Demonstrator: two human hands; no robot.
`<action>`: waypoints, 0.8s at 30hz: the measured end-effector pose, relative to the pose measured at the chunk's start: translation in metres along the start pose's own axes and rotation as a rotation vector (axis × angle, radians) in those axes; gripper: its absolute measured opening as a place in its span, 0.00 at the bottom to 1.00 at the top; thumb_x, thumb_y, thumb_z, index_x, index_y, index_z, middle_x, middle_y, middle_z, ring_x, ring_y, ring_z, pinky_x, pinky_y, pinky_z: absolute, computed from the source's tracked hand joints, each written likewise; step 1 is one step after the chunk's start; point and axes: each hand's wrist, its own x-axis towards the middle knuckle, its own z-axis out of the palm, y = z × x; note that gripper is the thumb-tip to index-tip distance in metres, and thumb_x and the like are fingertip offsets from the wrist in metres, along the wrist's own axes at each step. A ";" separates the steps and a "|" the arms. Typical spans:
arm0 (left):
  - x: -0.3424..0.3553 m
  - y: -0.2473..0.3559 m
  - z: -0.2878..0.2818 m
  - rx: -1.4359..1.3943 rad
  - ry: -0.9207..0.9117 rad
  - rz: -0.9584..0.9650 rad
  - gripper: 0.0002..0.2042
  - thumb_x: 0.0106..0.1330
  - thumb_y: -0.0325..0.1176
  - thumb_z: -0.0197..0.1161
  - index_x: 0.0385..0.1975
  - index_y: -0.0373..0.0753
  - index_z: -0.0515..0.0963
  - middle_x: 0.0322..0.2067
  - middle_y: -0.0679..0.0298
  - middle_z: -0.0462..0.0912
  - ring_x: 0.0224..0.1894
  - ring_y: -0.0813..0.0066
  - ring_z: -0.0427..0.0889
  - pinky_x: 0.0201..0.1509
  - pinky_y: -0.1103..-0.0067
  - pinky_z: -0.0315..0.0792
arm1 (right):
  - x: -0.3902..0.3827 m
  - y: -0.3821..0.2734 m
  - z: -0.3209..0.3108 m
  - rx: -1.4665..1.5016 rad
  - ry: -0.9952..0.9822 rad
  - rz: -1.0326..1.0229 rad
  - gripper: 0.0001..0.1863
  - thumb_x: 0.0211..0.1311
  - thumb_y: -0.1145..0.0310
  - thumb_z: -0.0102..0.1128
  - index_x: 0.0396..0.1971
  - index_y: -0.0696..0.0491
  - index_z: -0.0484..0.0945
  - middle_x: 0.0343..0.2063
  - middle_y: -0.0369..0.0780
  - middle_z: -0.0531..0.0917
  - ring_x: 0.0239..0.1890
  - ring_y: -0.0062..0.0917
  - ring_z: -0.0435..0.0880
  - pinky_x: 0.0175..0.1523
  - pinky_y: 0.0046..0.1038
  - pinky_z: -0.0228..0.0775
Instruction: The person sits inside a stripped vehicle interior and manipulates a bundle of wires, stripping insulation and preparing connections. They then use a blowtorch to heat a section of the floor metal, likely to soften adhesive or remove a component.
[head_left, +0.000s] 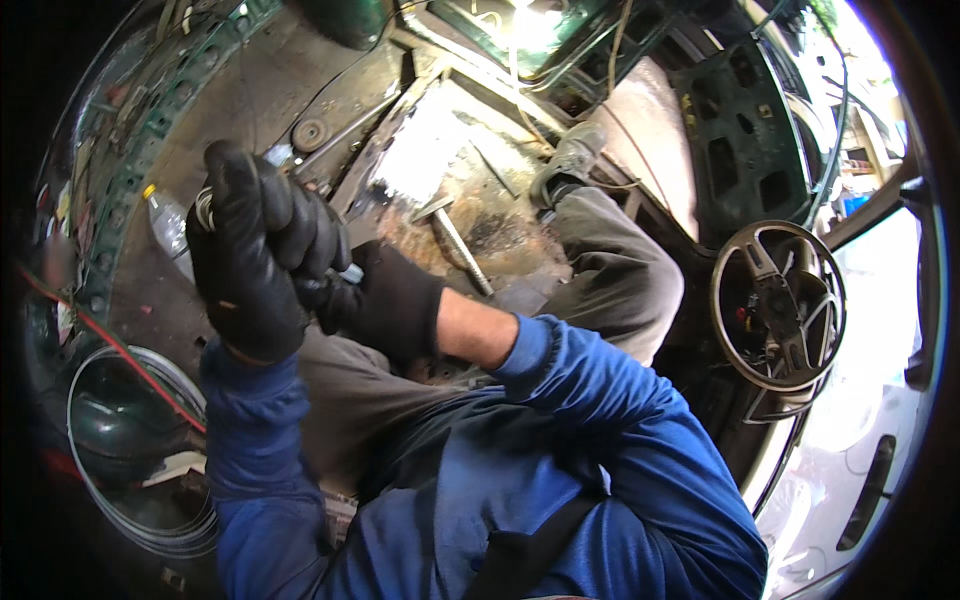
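Wears black gloves (250,310), blue long-sleeved top (420,520) with snug cuffs (528,350), loose grey-brown trousers (620,255), grey shoe (572,160).

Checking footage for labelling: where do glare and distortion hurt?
Head view: glare whitens part of the rusty metal panel; head view: brightness bleaches areas right of the brown round steering wheel; head view: the perforated green metal strip curves at left.

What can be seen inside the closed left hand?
A small shiny piece shows at the left edge of the left hand. The curled, gloved fingers cover the rest, so I cannot tell its full shape.
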 end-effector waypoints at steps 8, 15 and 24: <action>0.002 -0.012 -0.002 0.058 0.086 -0.010 0.28 0.85 0.58 0.42 0.19 0.51 0.60 0.10 0.75 0.53 0.07 0.81 0.50 0.12 0.78 0.54 | -0.002 0.004 0.001 0.030 0.002 0.104 0.31 0.75 0.42 0.60 0.28 0.58 0.87 0.22 0.42 0.89 0.26 0.29 0.89 0.40 0.36 0.80; 0.019 -0.029 -0.009 -0.071 0.174 -0.257 0.28 0.82 0.63 0.45 0.25 0.49 0.69 0.13 0.73 0.55 0.13 0.77 0.54 0.24 0.74 0.61 | 0.011 0.029 -0.007 0.065 0.042 0.227 0.33 0.73 0.39 0.63 0.34 0.60 0.88 0.24 0.43 0.87 0.27 0.28 0.84 0.40 0.36 0.77; 0.040 -0.048 -0.047 -0.178 0.217 -0.227 0.26 0.79 0.62 0.54 0.33 0.42 0.79 0.24 0.62 0.80 0.27 0.63 0.83 0.39 0.64 0.82 | -0.018 0.043 -0.076 0.449 -0.168 0.110 0.50 0.78 0.27 0.29 0.71 0.60 0.70 0.50 0.42 0.85 0.48 0.23 0.83 0.55 0.27 0.76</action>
